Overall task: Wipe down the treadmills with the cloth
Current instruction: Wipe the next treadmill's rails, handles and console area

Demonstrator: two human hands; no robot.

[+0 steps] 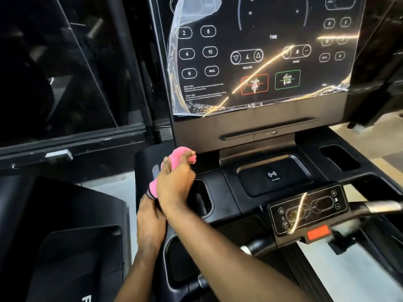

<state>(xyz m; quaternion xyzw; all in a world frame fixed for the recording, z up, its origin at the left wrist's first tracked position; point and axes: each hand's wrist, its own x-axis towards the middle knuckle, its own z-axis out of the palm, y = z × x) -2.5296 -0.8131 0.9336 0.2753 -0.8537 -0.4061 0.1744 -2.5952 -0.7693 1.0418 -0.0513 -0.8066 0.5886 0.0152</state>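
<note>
A black treadmill console (257, 127) fills the view, with a touch panel under a peeling plastic film (261, 51). My right hand (176, 182) grips a bunched pink cloth (180, 156) over the left side of the console tray, by the left cup holder (201, 199). The cloth's lower end (153, 188) sticks out below that hand. My left hand (150, 223) lies just under it, its fingers at the cloth's lower end; whether they pinch it is hidden by my right wrist.
A wireless charging pad (272, 175) sits mid-tray. A small control panel (307, 210) with a red safety tab (318, 233) and a handlebar (375, 207) lie right. Another treadmill (72, 236) stands left, below dark glass (65, 73).
</note>
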